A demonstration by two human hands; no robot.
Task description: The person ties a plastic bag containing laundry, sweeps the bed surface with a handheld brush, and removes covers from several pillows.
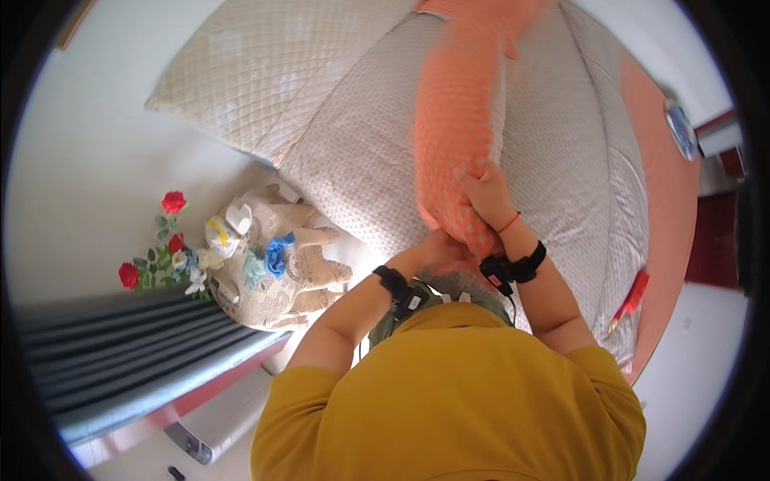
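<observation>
An orange patterned quilt [455,114], gathered into a long bundle, stretches away from me over the bed. My right hand [486,191] grips its near part from the right side. Lower down, my left hand [444,248] is at the near end of the bundle; it is blurred, and its fingers are partly hidden by the fabric. Under the bundle lies a grey and orange checked bed cover [361,132]. The far end of the quilt is blurred near the top of the view.
A round table with a lace cloth [277,306] stands left, bearing blue cloths [277,255], a tissue pack [221,236] and artificial roses [174,202]. A red-bristled brush [631,297] rests at the bed's right. A dark curtain [132,361] hangs lower left above a white heater [222,415].
</observation>
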